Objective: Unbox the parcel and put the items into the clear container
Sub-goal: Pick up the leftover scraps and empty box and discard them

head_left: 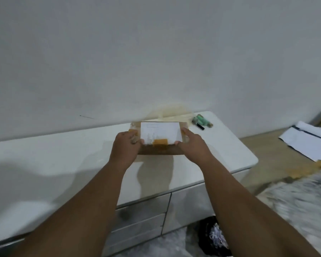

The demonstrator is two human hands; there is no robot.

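A brown cardboard parcel (160,135) with a white label and brown tape strips is on the white cabinet top (63,154), near the wall. My left hand (125,147) grips its left end and my right hand (193,145) grips its right end. The box is taped closed. Behind it stands a clear container (167,112), blurred and faint against the wall.
A green-handled tool with a black tip (202,122) lies on the cabinet to the right of the parcel. White papers (308,140) lie on the floor at right. A black bag with shredded paper (215,236) sits on the floor below the drawers (141,216).
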